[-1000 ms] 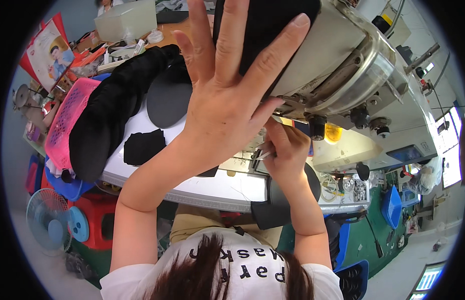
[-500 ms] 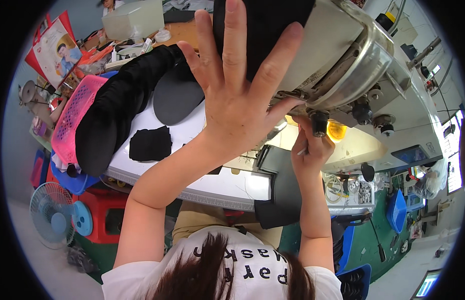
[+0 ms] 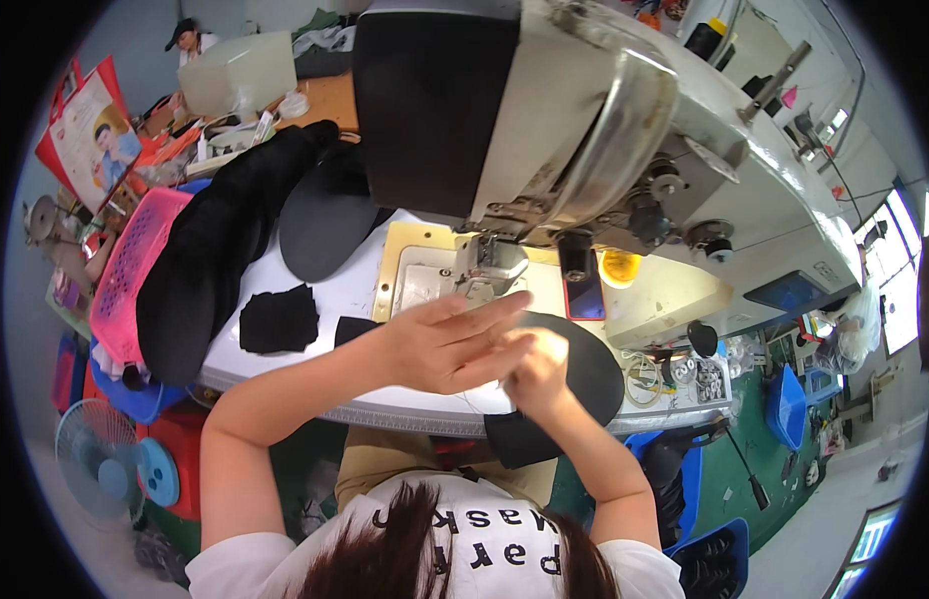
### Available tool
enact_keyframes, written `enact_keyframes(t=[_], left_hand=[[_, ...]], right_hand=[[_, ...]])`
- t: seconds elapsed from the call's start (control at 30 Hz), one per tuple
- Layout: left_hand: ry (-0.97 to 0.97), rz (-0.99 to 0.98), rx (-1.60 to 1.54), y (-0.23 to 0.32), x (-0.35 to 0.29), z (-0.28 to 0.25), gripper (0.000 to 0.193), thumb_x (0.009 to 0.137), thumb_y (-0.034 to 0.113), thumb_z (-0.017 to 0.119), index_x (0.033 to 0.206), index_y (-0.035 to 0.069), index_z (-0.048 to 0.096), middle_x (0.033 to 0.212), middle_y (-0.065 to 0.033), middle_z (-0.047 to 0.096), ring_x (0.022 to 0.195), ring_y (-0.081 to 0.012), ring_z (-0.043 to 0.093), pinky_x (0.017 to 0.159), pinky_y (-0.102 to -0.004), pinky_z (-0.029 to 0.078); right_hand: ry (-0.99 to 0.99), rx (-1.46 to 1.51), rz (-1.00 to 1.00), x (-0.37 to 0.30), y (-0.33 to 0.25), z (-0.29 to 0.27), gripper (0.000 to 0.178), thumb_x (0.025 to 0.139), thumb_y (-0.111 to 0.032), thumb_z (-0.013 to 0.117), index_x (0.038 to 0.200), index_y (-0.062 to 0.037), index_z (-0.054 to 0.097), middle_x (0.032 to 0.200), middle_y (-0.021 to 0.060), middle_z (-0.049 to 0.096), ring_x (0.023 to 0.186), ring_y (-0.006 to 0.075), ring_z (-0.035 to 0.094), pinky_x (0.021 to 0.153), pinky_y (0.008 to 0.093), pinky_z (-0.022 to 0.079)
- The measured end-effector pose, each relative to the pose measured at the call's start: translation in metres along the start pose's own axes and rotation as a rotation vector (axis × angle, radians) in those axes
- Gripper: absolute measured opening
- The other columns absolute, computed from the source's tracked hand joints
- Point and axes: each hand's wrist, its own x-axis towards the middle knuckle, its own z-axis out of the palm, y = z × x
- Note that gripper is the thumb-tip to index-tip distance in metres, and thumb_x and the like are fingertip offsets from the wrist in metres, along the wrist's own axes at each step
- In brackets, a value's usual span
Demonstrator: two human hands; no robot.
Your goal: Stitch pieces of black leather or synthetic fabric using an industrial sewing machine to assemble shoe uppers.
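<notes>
Head view. Clock bearings taken from where the hands meet, low in front of the machine, 12 being away from the wearer.

Left hand (image 3: 454, 344): half open, fingers loosely bent and pointing toward 2–3, tips overlapping the right. Grip hidden; cannot tell if anything is pinched.

Right hand (image 3: 536, 367): fingers curled in, nearly closed, meeting the left hand's fingertips. Contents also not visible; cannot tell what it grips.

Dark grey-black, flat oval fabric piece (image 3: 592, 367): on the white desk (image 3: 230, 351) at 3, just beside and partly behind the right hand. Black square-cornered fabric flap (image 3: 519, 441) at 6, over the desk's front edge.

Cream-and-black metal sewing machine (image 3: 434, 110): 12 to 11, needle area beyond the hands. Red-edged dark phone (image 3: 584, 299) at 2. Small folded black cloth (image 3: 280, 319) between 9 and 10; long row of stacked black fabric pieces (image 3: 210, 265) toward 10, near a pink perforated plastic basket (image 3: 135, 275).
</notes>
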Motion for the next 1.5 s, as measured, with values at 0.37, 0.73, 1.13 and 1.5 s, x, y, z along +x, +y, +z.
enact_keyframes(t=[0.37, 0.73, 1.13, 1.5], left_hand=[[-0.238, -0.262, -0.363, 0.006, -0.021, -0.012, 0.022, 0.061, 0.005, 0.063, 0.082, 0.001, 0.059, 0.072, -0.0063, 0.05, 0.068, -0.0233, 0.052, 0.066, -0.0343, 0.045], [-0.297, -0.383, -0.321, -0.006, -0.022, -0.014, 0.018, 0.06, 0.003, 0.064, 0.077, 0.003, 0.056, 0.069, -0.0068, 0.048, 0.065, -0.0239, 0.05, 0.061, -0.0339, 0.041], [-0.241, -0.397, -0.176, -0.016, -0.007, -0.02, 0.018, 0.057, 0.002, 0.063, 0.074, 0.004, 0.056, 0.071, -0.0041, 0.05, 0.067, -0.0201, 0.05, 0.064, -0.0328, 0.039], [0.011, -0.257, 0.274, -0.038, 0.029, -0.028, 0.023, 0.052, 0.01, 0.062, 0.074, 0.007, 0.06, 0.07, 0.0003, 0.05, 0.06, -0.0145, 0.046, 0.059, -0.0303, 0.03]], right_hand=[[-0.317, 0.154, 0.471, 0.001, -0.019, -0.015, 0.042, 0.075, -0.007, 0.063, 0.116, -0.009, 0.053, 0.084, 0.0109, 0.056, 0.065, 0.03, 0.06, 0.054, 0.0374, 0.049], [-0.373, -0.057, 0.411, 0.02, -0.021, -0.035, 0.021, 0.078, -0.017, 0.067, 0.086, -0.0044, 0.052, 0.07, 0.0086, 0.056, 0.064, 0.0261, 0.059, 0.053, 0.0347, 0.046], [-0.357, -0.13, 0.422, 0.02, -0.013, -0.018, 0.021, 0.081, -0.022, 0.065, 0.076, -0.0059, 0.051, 0.066, 0.0081, 0.059, 0.057, 0.0259, 0.059, 0.049, 0.0345, 0.045], [-0.362, -0.018, 0.472, 0.003, -0.007, -0.011, 0.021, 0.082, -0.022, 0.064, 0.078, -0.0053, 0.053, 0.067, 0.0098, 0.061, 0.056, 0.028, 0.059, 0.048, 0.035, 0.044]])
